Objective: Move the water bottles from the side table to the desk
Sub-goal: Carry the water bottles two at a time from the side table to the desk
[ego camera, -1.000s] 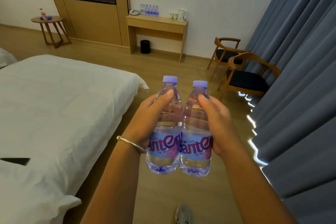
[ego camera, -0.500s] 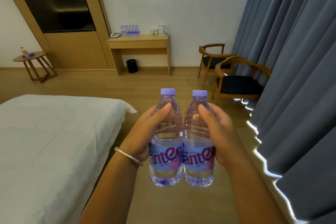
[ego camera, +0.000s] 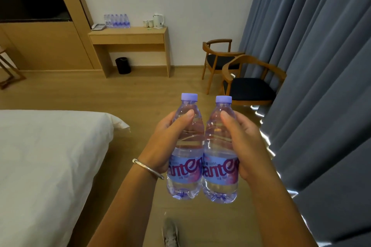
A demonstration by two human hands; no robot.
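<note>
Left hand [ego camera: 170, 142] and right hand [ego camera: 244, 142] each grip a bottle [ego camera: 187, 150], far from the desk [ego camera: 128, 36]; touching bottles could knock and slip loose while walking

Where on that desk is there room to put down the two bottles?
The bare patch on the desk lies in the middle, between the row of bottles and the cups. The left end is crowded by the bottles and telephone; the right end holds the cups and kettle.

purple-capped bottles [ego camera: 186, 146] with purple-blue labels, grey-blue curtain [ego camera: 321, 66], white bed [ego camera: 50, 156]
</note>
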